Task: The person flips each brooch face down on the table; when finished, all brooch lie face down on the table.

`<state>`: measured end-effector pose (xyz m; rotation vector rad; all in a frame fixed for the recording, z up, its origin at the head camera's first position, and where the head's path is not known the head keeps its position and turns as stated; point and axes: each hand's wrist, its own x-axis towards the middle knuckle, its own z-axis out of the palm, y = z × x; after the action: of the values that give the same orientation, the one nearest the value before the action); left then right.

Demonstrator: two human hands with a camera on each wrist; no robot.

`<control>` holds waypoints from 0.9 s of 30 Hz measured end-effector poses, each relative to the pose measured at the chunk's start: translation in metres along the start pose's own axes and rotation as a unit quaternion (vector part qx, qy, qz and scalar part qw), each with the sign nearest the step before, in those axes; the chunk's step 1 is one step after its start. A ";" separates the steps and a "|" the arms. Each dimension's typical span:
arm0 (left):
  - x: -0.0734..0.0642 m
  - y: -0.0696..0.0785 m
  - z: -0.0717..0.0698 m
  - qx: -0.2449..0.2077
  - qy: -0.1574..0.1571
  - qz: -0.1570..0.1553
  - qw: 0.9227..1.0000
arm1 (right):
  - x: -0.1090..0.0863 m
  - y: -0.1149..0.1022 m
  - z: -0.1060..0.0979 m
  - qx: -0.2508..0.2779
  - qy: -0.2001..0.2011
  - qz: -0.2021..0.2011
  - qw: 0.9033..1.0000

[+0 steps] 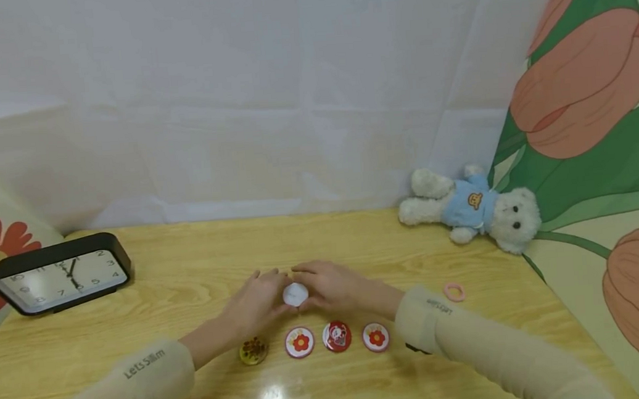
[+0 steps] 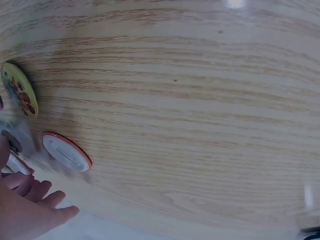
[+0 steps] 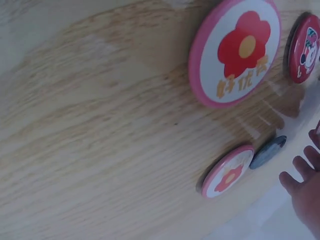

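Both hands meet near the middle of the wooden table in the head view, around a round badge [image 1: 295,294] with a pale face turned up. My left hand [image 1: 256,300] holds its left edge, my right hand [image 1: 332,288] its right edge. Closer to me lies a row of badges: a yellow one [image 1: 253,350], a white flower badge [image 1: 299,342], a red one [image 1: 337,336] and another flower badge [image 1: 375,337]. The left wrist view shows a pale, red-rimmed badge [image 2: 66,151] near the left fingers. A flower badge [image 3: 228,172] and a dark badge [image 3: 269,152] lie near the right hand.
A black-framed clock [image 1: 63,274] stands at the left. At the back right a white teddy bear [image 1: 473,208] in a blue shirt lies on its side. A pink ring [image 1: 454,292] lies beyond the right sleeve. White cloth [image 1: 237,137] hangs behind the table.
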<state>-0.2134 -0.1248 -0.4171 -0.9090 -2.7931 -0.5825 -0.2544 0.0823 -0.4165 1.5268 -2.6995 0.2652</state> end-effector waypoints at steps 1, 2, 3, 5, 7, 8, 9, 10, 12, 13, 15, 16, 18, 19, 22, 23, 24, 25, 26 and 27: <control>-0.001 0.000 0.001 -0.004 -0.004 -0.003 1.000 | 0.000 -0.001 0.002 0.006 -0.007 0.006 1.000; -0.001 0.000 0.001 -0.011 -0.007 -0.008 1.000 | 0.001 -0.002 0.003 0.012 -0.008 0.011 1.000; -0.002 -0.001 0.001 -0.015 -0.007 -0.008 1.000 | 0.001 -0.003 0.004 0.017 -0.011 0.014 1.000; -0.003 -0.001 0.001 -0.018 -0.006 -0.007 1.000 | 0.002 -0.004 0.005 0.028 -0.013 0.021 0.999; -0.004 -0.003 0.003 -0.020 -0.002 -0.002 1.000 | 0.002 -0.005 0.006 0.031 -0.012 0.025 0.999; -0.004 -0.003 0.004 -0.021 0.001 0.003 1.000 | 0.001 -0.006 0.006 0.034 -0.012 0.027 0.999; -0.004 -0.004 0.005 -0.019 0.004 0.010 1.000 | 0.001 -0.006 0.006 0.035 -0.013 0.029 0.999; -0.005 -0.004 0.006 -0.017 0.007 0.016 1.000 | 0.001 -0.006 0.007 0.033 -0.012 0.030 0.999; -0.005 -0.005 0.008 -0.010 0.014 0.028 0.999 | 0.000 -0.007 0.007 0.031 -0.009 0.029 0.999; -0.005 -0.005 0.009 -0.008 0.016 0.032 0.999 | 0.000 -0.007 0.008 0.030 -0.008 0.028 0.999; -0.006 -0.005 0.009 -0.006 0.016 0.036 0.999 | 0.000 -0.006 0.009 0.026 -0.003 0.024 0.999; -0.006 -0.005 0.008 -0.006 0.015 0.037 0.999 | 0.000 -0.006 0.009 0.024 -0.001 0.021 0.999; -0.006 -0.005 0.006 -0.005 0.012 0.038 0.999 | 0.000 -0.006 0.010 0.020 0.002 0.015 1.000; -0.006 -0.004 0.005 -0.007 0.008 0.038 0.999 | 0.000 -0.005 0.010 0.020 0.001 0.013 1.000; -0.004 -0.004 0.004 -0.009 -0.012 0.025 1.000 | -0.001 -0.003 0.008 0.026 -0.006 0.014 1.000; -0.003 -0.003 0.004 -0.008 -0.018 0.017 1.000 | -0.002 -0.002 0.007 0.030 -0.009 0.017 0.999; -0.002 -0.002 0.004 -0.007 -0.024 0.008 1.000 | -0.003 -0.001 0.006 0.031 -0.011 0.018 0.999; 0.000 -0.002 0.005 -0.007 -0.027 -0.001 1.000 | -0.005 0.001 0.004 0.034 -0.014 0.021 0.999; 0.001 -0.001 0.006 -0.006 -0.031 -0.007 0.999 | -0.006 0.003 0.001 0.036 -0.016 0.023 0.999; 0.003 0.001 0.007 -0.006 -0.031 -0.010 0.999 | -0.009 0.006 -0.001 0.033 -0.019 0.024 0.999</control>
<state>-0.2155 -0.1198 -0.4223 -0.9177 -2.8604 -0.5857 -0.2548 0.0925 -0.4174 1.5002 -2.7867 0.3345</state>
